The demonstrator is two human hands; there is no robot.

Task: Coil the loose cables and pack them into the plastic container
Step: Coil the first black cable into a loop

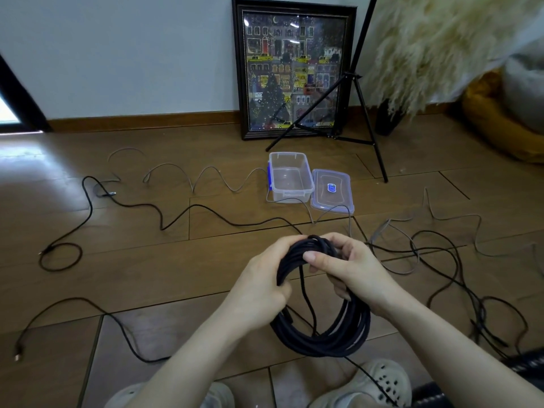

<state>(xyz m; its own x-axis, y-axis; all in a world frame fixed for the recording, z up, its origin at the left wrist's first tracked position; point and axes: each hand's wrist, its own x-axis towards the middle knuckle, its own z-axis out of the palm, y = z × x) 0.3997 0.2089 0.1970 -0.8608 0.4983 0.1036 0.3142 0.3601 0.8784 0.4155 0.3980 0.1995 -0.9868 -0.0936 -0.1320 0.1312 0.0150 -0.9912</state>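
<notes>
Now your left hand and your right hand both grasp the top of the black cable coil, fingers curled around its strands. You hold the coil above the floor, near you, and its loop hangs down from your hands. Far from you stands the open plastic container, its long axis running near to far, with the lid just beside it on the right.
</notes>
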